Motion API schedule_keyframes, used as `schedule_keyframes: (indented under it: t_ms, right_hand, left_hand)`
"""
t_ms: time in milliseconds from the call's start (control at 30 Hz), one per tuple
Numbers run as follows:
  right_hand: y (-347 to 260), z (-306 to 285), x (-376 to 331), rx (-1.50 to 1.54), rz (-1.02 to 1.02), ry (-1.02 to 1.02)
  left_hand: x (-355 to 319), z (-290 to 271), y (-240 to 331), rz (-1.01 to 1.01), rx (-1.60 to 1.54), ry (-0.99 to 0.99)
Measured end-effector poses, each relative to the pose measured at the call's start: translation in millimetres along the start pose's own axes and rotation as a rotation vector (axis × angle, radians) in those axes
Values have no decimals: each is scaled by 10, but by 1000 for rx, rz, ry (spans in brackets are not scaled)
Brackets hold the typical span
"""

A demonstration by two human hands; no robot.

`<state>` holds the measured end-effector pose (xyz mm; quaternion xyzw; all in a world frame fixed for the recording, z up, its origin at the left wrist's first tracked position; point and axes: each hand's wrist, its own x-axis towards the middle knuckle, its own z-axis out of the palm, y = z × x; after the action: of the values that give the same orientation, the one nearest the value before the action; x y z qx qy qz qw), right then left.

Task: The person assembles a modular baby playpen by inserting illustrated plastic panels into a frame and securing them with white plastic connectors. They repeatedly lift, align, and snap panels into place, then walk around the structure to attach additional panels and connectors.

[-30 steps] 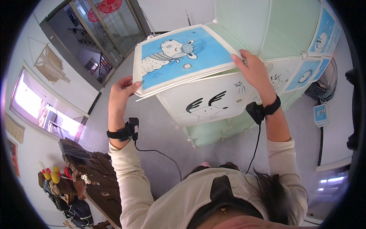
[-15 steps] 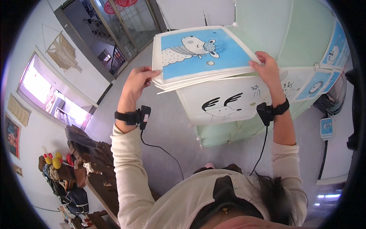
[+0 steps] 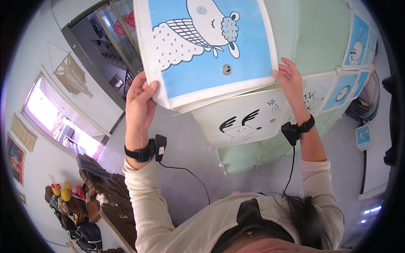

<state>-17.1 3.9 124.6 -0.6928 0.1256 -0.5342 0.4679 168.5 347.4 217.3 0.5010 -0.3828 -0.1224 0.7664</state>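
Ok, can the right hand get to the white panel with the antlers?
Probably yes. The right hand is close beside the white panel, and nothing seems to cover the antlers. But its thumb is at the edge of the blue panel, so it may need to leave that first.

Most likely a home.
A knotted, fringed hanging (image 3: 72,76) and a framed picture (image 3: 16,159) decorate the left wall; near left are brown fabric (image 3: 101,173) and a dark bag (image 3: 88,237); far left, a glazed door (image 3: 126,44) with red decorations (image 3: 121,27) stands near a stair railing (image 3: 128,83); to the right stands a pale green cabinet (image 3: 314,38) with cartoon-animal panels (image 3: 360,44).
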Motion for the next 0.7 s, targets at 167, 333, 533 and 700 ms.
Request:
schedule_keyframes:
  t_ms: [167, 333, 533, 700]
  right_hand:
    - [-363, -376, -76, 492, 179, -92]
    - [-561, -912, -155, 646, 91, -42]
    - [-564, -1796, -110, 504, 12, -5]
    - [-391, -2403, -235, 390, 52, 23]
  left_hand:
    - [-504, 104, 63, 121, -6, 72]
    - [-1042, 447, -327, 67, -144, 70]
    - [-1545, 1060, -841, -206, -200, -38]
    - [-1722, 1252, -863, -140, -237, 73]
